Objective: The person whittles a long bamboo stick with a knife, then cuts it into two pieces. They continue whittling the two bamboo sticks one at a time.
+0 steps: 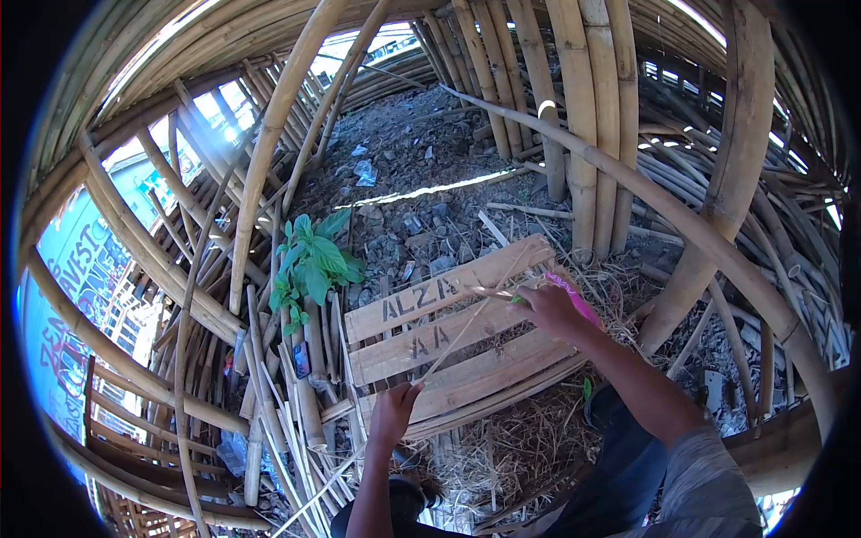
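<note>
A thin bamboo strip [456,344] runs slantwise over a slatted wooden crate [421,300] with dark letters on its boards. My left hand [393,412] is closed on the strip's lower end, by the crate's lower left. My right hand [549,309] is closed near the crate's upper right; a light strip and something green show at its fingers, and the tool or object there is partly hidden. A pink thing [578,296] lies just beyond that hand, partly covered by it.
A leafy green plant [314,260] grows left of the crate. Thick bamboo poles [583,134] stand behind, and a long pole [682,220] slants across the right. Dry straw shavings [511,453] lie below the crate. Cut strips [278,439] lie at the lower left.
</note>
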`<state>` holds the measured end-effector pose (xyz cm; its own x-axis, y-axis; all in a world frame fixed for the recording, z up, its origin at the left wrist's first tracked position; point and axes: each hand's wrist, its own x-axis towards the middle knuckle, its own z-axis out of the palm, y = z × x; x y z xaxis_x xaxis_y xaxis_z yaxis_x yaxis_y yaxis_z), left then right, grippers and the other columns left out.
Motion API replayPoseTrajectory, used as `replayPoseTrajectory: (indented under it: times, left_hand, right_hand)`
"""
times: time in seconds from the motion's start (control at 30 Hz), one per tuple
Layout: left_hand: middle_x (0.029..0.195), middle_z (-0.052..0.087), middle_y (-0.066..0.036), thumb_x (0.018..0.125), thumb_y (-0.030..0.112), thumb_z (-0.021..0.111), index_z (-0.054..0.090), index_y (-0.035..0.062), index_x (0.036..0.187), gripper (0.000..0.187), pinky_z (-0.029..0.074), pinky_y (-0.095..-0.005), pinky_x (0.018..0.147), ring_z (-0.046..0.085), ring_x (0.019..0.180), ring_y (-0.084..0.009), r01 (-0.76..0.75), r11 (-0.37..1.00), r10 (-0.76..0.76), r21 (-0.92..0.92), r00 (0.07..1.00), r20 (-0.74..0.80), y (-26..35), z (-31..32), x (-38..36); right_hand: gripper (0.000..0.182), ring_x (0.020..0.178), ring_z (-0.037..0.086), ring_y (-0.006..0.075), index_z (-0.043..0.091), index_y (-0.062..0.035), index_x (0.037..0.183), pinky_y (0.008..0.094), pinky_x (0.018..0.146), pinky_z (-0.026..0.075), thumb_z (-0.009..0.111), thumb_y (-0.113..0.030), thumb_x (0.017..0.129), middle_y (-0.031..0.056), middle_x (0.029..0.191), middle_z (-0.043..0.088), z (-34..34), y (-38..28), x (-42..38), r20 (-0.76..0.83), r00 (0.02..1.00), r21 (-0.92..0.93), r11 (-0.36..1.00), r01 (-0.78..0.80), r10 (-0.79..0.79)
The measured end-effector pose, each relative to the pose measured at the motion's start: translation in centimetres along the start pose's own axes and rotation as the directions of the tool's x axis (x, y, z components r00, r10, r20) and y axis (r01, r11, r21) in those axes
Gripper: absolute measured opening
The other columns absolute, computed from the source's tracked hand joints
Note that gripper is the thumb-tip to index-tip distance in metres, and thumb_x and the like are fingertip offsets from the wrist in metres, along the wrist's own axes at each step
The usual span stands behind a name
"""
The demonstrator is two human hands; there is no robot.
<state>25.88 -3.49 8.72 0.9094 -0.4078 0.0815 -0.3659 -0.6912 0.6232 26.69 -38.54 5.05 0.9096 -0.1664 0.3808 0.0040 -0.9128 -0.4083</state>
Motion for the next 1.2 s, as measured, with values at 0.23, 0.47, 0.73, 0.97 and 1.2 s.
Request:
replayPoseTrajectory:
  times: [0.23, 0.47, 0.73, 0.97, 1.2]
  left_hand:
    - [0.060, 0.047, -0.024, 0.088, 0.030, 0.056, 0.054, -0.0042, 0.072, 0.038, 0.034, -0.0411, 0.049, 0.038, 0.055, -0.0419, 0.009, 1.000, -0.009, 0.005, 1.000, -0.010, 0.2, -0.4, 0.0]
    - [0.048, 0.036, -0.010, 0.092, 0.030, 0.051, 0.048, -0.0027, 0.066, 0.042, 0.029, -0.0334, 0.044, 0.033, 0.042, -0.0170, -0.021, 0.977, 0.015, -0.211, 0.999, -0.032, -1.9, -0.5, 0.1]
    - [0.055, 0.032, 0.006, 0.095, 0.038, 0.042, 0.042, 0.0088, 0.063, 0.044, 0.022, -0.0232, 0.044, 0.026, 0.047, -0.0044, 0.282, 0.804, -0.228, -0.523, 0.959, 0.166, -1.5, -2.0, 1.0]
    - [0.056, 0.029, 0.007, 0.094, 0.040, 0.043, 0.038, 0.0100, 0.059, 0.046, 0.021, -0.0249, 0.046, 0.025, 0.050, -0.0056, 0.371, 0.724, -0.159, -0.581, 0.910, 0.383, -2.9, 0.6, 1.2]
    - [0.062, 0.052, -0.023, 0.091, 0.036, 0.047, 0.059, 0.0006, 0.071, 0.042, 0.037, -0.0457, 0.051, 0.050, 0.058, -0.0417, 0.020, 0.994, -0.001, 0.109, 0.986, -0.167, -1.3, 0.1, 0.2]
  right_hand:
    - [0.043, 0.056, 0.058, 0.0287, 0.061, -0.0040, 0.088, 0.0414, 0.054, 0.044, 0.050, -0.046, 0.086, 0.0121, 0.059, 0.057, -0.1, 1.6, 0.6, -0.155, 0.987, 0.008, 0.999, -0.046, 0.046]
    - [0.043, 0.061, 0.060, 0.0326, 0.059, -0.0029, 0.089, 0.0442, 0.055, 0.046, 0.049, -0.045, 0.087, 0.0149, 0.063, 0.060, -1.0, 3.4, -0.1, -0.135, 0.977, -0.116, 0.977, -0.178, 0.162]
    - [0.034, 0.055, 0.057, 0.0317, 0.053, -0.0033, 0.079, 0.0410, 0.050, 0.042, 0.053, -0.036, 0.088, 0.0128, 0.061, 0.058, -3.5, -1.8, 0.9, -0.155, 0.976, 0.194, 0.973, -0.122, 0.153]
    - [0.031, 0.048, 0.055, 0.0210, 0.049, -0.0079, 0.077, 0.0329, 0.044, 0.042, 0.055, -0.036, 0.087, 0.0061, 0.055, 0.053, -3.1, -5.1, -0.3, -0.354, 0.879, 0.058, 0.931, 0.361, -0.319]
    - [0.032, 0.046, 0.057, 0.0248, 0.054, -0.0068, 0.078, 0.0371, 0.045, 0.045, 0.054, -0.038, 0.087, 0.0073, 0.054, 0.056, -5.2, -1.4, 1.2, -0.395, 0.916, -0.073, 0.992, -0.101, 0.064]
